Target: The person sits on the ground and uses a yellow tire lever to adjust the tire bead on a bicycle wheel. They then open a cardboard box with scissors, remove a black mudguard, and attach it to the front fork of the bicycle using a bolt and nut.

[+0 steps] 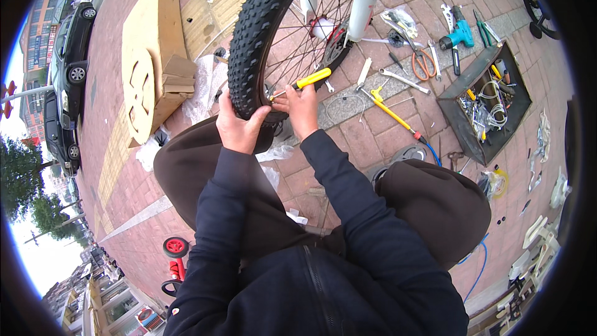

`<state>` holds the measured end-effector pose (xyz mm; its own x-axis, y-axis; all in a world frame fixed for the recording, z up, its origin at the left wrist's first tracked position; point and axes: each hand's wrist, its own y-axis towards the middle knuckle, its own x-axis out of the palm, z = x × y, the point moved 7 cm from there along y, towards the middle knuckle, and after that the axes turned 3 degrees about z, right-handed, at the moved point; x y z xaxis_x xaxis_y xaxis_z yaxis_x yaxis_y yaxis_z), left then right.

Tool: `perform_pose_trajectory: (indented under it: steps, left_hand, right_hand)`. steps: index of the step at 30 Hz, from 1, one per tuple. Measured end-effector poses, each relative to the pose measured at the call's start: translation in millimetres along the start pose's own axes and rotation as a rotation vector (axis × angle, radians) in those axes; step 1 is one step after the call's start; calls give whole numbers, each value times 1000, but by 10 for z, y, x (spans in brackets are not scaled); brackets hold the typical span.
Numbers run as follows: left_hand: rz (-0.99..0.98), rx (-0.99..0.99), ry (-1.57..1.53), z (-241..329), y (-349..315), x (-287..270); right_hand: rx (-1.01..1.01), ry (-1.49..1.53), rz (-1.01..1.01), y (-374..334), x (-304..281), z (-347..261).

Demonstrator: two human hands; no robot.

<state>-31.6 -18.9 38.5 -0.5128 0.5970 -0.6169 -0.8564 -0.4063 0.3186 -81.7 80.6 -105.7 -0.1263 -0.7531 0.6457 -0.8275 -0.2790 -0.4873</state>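
A bicycle wheel with a knobby black tyre (247, 43) stands upright in front of me, held in a white fork (368, 0). My left hand (241, 126) is closed round the lower edge of the tyre, thumb toward the rim. Beside it, my right hand (303, 113) has its fingers at the rim and holds a screwdriver with a yellow handle (313, 78). The screwdriver's thin shaft slants down to the left, its tip by the rim next to the tyre. What the tip touches is too small to make out.
To the left stands an opened cardboard box (155, 43) beside plastic wrap (202, 90). On the paving at right lie a yellow air hose wand (392, 115), orange-handled scissors (424, 65), a teal power drill (459, 34), wrenches and an open metal toolbox (457, 118).
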Motion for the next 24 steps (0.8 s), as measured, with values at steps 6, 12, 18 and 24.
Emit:
perform_pose_trajectory:
  steps: [6, 12, 18, 24]
  left_hand:
    - [69, 48, 128, 116, 85, -30]
    - [0, 14, 65, 179, 109, 15]
    - [-139, 106, 31, 242, 20, 96]
    - [-380, -240, -686, -142, 23, 290]
  right_hand:
    - [2, -4, 25, -8, -21, -25]
    - [8, -72, 278, 165, -831, 289]
    - [252, -693, 496, 23, -1724, 1005]
    - [940, 677, 302, -348, -491, 1512]
